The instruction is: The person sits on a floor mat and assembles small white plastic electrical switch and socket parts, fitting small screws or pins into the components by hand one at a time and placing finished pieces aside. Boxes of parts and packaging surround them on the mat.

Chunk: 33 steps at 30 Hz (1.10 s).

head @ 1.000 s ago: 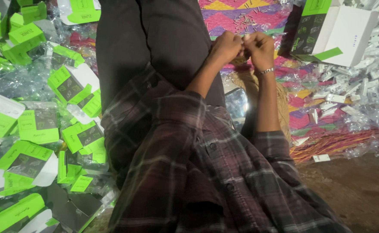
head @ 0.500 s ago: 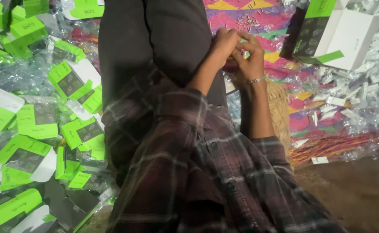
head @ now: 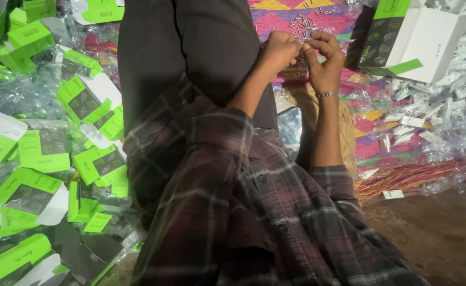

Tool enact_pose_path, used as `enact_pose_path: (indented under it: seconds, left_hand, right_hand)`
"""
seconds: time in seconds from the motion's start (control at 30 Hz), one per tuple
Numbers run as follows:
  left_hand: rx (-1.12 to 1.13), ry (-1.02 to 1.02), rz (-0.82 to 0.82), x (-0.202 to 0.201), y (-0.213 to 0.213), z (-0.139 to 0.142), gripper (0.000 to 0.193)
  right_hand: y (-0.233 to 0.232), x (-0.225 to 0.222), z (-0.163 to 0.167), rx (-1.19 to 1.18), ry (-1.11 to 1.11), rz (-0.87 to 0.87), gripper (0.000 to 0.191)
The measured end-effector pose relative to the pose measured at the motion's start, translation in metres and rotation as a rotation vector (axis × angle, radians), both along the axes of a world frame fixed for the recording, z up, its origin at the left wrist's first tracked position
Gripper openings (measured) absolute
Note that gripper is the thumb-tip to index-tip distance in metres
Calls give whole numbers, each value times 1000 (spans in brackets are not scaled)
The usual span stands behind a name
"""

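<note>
My left hand and my right hand meet above my dark trouser leg. The fingertips of both pinch a small pale part; it is too small to tell what it is. A thin metal bracelet circles my right wrist. Just beyond the hands, several small metal pins lie scattered on a patterned pink and purple mat. My plaid shirt sleeves fill the lower middle of the view.
Several green and white cartons lie piled among clear plastic wrap on the left. An open white and green box stands at the top right beside heaped white pieces. A bundle of orange wires lies on the brown floor.
Both hands stay together and have shifted slightly; the fingers have turned around the small part. The view has drifted a little.
</note>
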<state>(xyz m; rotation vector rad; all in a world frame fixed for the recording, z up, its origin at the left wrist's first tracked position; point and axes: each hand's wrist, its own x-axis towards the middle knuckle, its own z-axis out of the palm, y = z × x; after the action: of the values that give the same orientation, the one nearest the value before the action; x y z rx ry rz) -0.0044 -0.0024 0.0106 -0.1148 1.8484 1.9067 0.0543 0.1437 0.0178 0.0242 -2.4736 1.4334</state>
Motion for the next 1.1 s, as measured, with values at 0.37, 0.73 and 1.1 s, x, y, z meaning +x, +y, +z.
enact_pose_path:
  seconds: [0.37, 0.73, 1.1]
  left_hand:
    - [-467, 390, 8, 1, 4, -10, 12]
    - [-428, 389, 9, 0, 2, -8, 12]
    - [-407, 358, -38, 1, 8, -12, 29]
  right_hand:
    - [2, 4, 4, 200, 162, -28, 23]
    - [-12, 0, -7, -334, 14, -165, 23]
    - [-16, 0, -7, -914, -376, -54, 6]
